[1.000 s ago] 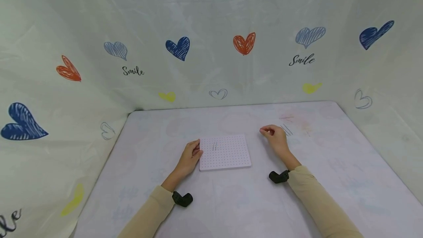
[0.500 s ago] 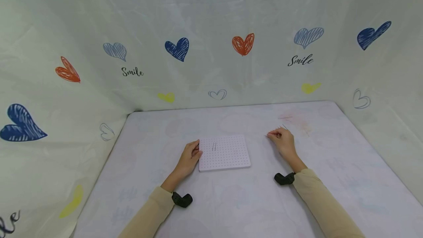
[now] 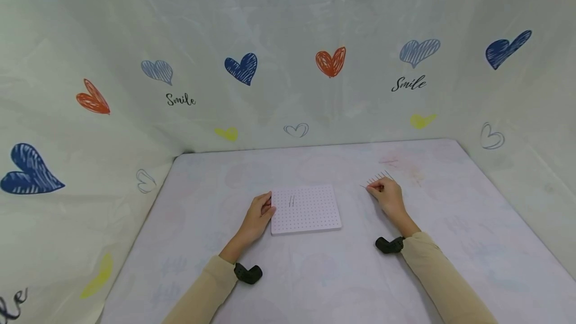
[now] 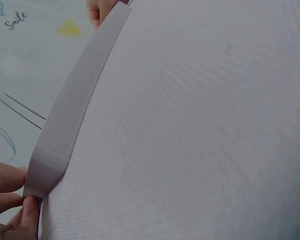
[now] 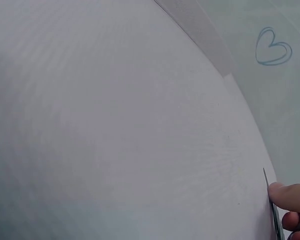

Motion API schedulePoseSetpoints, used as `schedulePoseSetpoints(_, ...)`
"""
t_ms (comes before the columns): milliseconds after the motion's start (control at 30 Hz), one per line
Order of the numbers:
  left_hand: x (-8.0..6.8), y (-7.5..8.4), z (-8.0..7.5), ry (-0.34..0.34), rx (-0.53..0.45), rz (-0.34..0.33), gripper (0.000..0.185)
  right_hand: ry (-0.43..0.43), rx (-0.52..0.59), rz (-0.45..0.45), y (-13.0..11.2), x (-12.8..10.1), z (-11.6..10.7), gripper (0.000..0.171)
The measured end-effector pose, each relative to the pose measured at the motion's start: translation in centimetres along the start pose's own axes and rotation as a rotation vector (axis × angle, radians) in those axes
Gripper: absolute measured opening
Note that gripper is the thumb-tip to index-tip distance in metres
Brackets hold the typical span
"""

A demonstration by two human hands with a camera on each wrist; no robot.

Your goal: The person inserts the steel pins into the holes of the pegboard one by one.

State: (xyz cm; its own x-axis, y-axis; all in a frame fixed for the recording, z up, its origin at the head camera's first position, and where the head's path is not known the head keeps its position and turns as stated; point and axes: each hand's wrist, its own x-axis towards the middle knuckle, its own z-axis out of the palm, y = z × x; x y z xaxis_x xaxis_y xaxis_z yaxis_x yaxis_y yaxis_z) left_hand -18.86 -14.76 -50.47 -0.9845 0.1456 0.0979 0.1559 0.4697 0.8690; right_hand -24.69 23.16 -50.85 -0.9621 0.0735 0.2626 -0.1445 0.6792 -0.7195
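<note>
My left hand (image 3: 255, 218) grips the left edge of a white pegboard (image 3: 312, 211) dotted with rows of small holes. Two thin dark rods (image 3: 290, 201) stand in the board's upper left part; in the left wrist view they stick out from its top face. To the right of the board, my right hand (image 3: 389, 196) pinches a thin dark rod (image 5: 265, 177) between thumb and fingers. Its tip pokes out beyond the thumb. Several more rods (image 3: 388, 174) lie in a slanted row just behind that hand, partly hidden by it.
A white cloth covers the table (image 3: 315, 274), with faint reddish marks at the far right. Behind it hangs a pale curtain (image 3: 279, 19) printed with hearts and "Smile". Each wrist carries a black camera (image 3: 248, 273).
My right hand has moved right and slightly toward me, and more of the rod row now shows behind it. The left hand stays on the board's edge.
</note>
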Motion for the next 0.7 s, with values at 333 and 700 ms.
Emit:
schedulePoseSetpoints(333, 0.0, -0.1, -0.2, 0.014, 0.006, 0.018, 0.051, -0.076, -0.028, -0.043, -0.8, 0.1, 0.2, 0.010)
schedulePoseSetpoints(700, -0.1, 0.0, 0.0, 0.006, 0.002, 0.016, 0.051, -0.005, -0.030, -0.080, -0.8, -0.3, -0.4, 0.009)
